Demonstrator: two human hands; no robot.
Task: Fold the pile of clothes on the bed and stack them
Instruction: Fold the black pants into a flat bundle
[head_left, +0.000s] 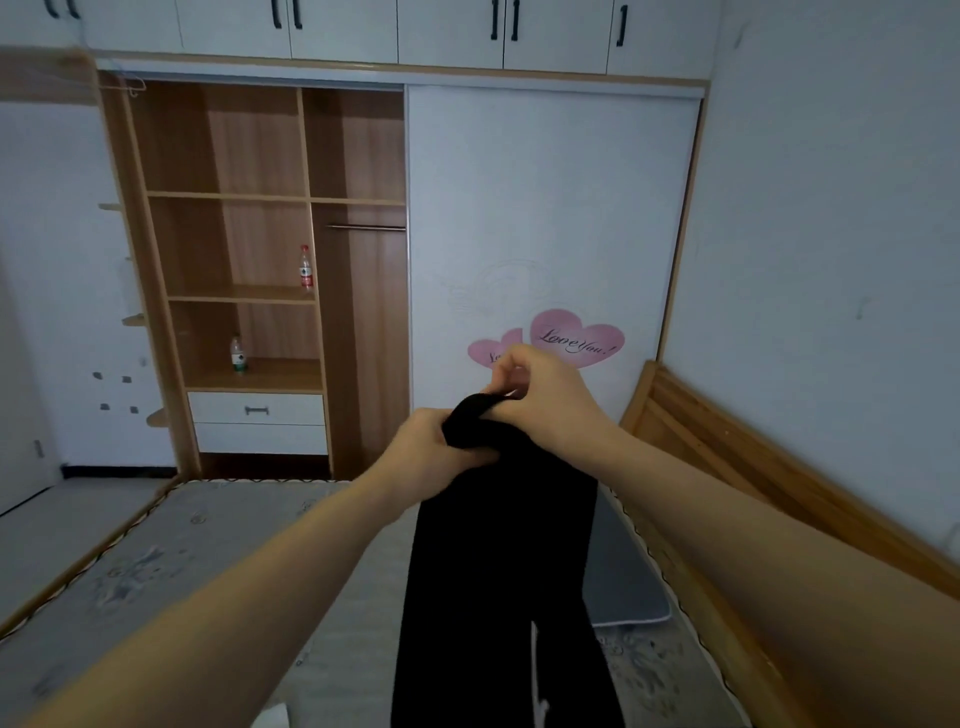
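Step in hand, as I read it: getting the long black soft-knit garment (506, 545) held up straight by one end so it can be folded. It looks like trousers or leggings, w/ a thin white stripe low down, but can't say for sure.

To do it well: keep both grips at the same height on the top edge, spread hands apart so the edge pulls taut, let the weight of the cloth drop the creases out. Match the two hanging halves edge to edge before lowering. Then lay it flat on the grey patterned mattress (171, 561) and fold end to end. Soft fabric will slump and twist if held bunched, so prob best to sort the top edge first.

Fingers: left hand (434, 449) is curled round the bunched top of the garment from the left side, gripping it. Right hand (545, 387) sits just above and to the right, its fingers (506, 364) bent and pinching the same top edge; a bit of cloth loops over betw. the two hands. Hands nearly touch.

Garment position: raised in the air above the bed, centre-right of view, hanging straight down from both hands to the bottom edge of view. Lower end not visible. A flat grey folded cloth (623, 566) lies on the mattress behind it, near the wooden bed frame (727, 457).
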